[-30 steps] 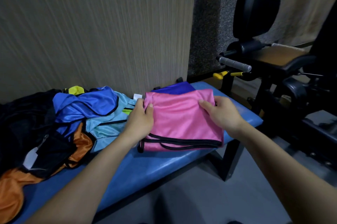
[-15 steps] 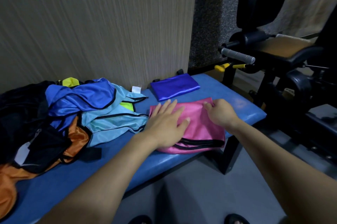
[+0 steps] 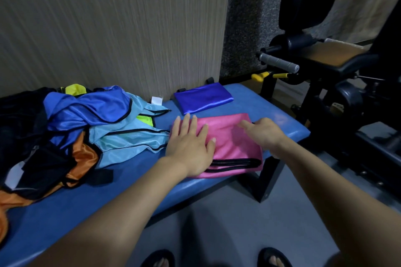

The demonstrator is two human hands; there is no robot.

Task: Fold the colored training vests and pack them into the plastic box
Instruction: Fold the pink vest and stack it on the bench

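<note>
A folded pink vest [image 3: 233, 145] with black trim lies on the right part of the blue bench [image 3: 71, 208]. My left hand [image 3: 191, 143] rests flat on its left half, fingers spread. Over its right edge is my right hand [image 3: 263, 133], fingers loosely bent and touching the cloth, blurred. Behind it by the wall lies a folded dark blue vest [image 3: 202, 100]. On the bench's left is a heap of unfolded vests: blue [image 3: 86, 110], light blue [image 3: 128, 143], orange [image 3: 83, 158] and black [image 3: 19, 136]. No plastic box is in view.
A textured wall [image 3: 108, 28] runs right behind the bench. To the right stands a black exercise machine [image 3: 338, 84] with a grey-gripped bar [image 3: 278, 62] and a yellow handle [image 3: 260, 76]. Grey floor lies in front, with my sandalled feet at the bottom edge.
Both hands set the pink vest down on the bench and let go of its top edge. My left hand now lies flat on it. The dark blue vest behind came into full view.
</note>
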